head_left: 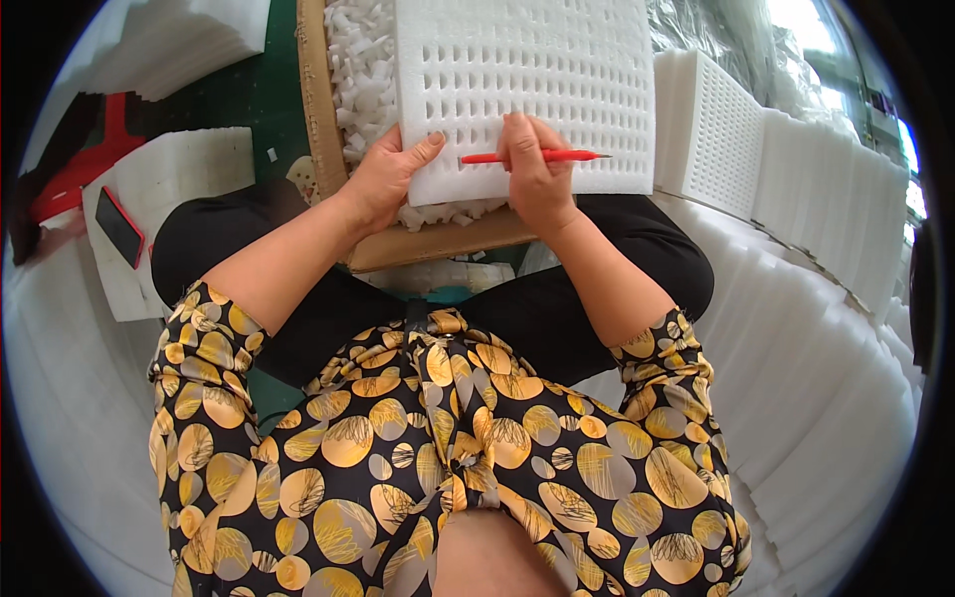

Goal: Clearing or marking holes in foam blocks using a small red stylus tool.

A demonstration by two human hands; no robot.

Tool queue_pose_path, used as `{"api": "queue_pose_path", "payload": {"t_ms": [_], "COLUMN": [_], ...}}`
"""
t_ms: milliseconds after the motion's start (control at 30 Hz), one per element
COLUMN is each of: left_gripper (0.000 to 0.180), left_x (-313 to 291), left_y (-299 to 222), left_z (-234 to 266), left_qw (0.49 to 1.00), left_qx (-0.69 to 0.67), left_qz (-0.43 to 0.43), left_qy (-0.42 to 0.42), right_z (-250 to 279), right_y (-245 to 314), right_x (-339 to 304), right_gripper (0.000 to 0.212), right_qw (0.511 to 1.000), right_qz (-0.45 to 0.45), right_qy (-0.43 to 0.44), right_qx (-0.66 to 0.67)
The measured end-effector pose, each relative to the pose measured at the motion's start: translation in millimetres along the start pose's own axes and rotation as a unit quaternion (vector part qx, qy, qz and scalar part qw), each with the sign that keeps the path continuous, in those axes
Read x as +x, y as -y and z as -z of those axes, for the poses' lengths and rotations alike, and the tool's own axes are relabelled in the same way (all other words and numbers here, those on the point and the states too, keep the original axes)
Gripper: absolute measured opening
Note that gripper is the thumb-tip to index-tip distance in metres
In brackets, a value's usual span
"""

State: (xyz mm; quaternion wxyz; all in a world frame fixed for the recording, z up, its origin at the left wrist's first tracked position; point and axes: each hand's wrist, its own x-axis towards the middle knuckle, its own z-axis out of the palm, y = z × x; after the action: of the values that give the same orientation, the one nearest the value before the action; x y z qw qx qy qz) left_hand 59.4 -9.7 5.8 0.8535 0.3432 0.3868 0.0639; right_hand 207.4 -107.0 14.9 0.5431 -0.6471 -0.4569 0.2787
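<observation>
A white foam board [527,99] with rows of small slots is tilted over a cardboard box [316,90]. My left hand [386,177] grips its near left edge, the thumb lying on the top face and the fingers partly hidden beneath. Closed around a slim red pen-shaped tool [583,155], my right hand [538,177] rests at the board's near edge. The tool lies crosswise, its thin dark tip pointing right. Loose white foam bits [360,60] fill the visible part of the box.
Stacked white foam sheets [796,368] line the right side, with another slotted foam block [711,129] behind them. At left, a red-edged phone [120,227] lies on a foam block [194,164], near a red object [90,174]. Clear plastic wrap [696,35] is heaped at the far right.
</observation>
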Motion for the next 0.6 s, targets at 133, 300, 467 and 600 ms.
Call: {"api": "queue_pose_path", "payload": {"t_ms": [133, 300, 467, 600], "left_gripper": [0.034, 0.036, 0.038, 0.037], "left_x": [0.0, 0.5, -0.4, -3.1], "left_y": [2.9, 5.6, 3.5, 4.0], "left_z": [-2.9, -2.4, 0.3, -7.6], "left_qw": [1.0, 1.0, 1.0, 1.0], "left_qx": [0.008, 0.01, -0.008, -0.019], "left_qz": [-0.005, -0.015, 0.003, 0.023], "left_qy": [-0.006, 0.004, 0.005, -0.001], "right_z": [-3.3, -8.4, -5.6, -12.6], "right_y": [3.0, 0.2, 1.1, 0.3], "right_x": [-2.2, -1.8, -0.2, -5.8], "right_gripper": [0.027, 0.025, 0.024, 0.024], "right_qw": [1.0, 0.971, 0.999, 0.984], "right_qz": [-0.011, 0.137, 0.043, 0.118], "right_qy": [-0.008, 0.035, 0.019, 0.03], "right_qx": [-0.003, -0.194, 0.001, -0.13]}}
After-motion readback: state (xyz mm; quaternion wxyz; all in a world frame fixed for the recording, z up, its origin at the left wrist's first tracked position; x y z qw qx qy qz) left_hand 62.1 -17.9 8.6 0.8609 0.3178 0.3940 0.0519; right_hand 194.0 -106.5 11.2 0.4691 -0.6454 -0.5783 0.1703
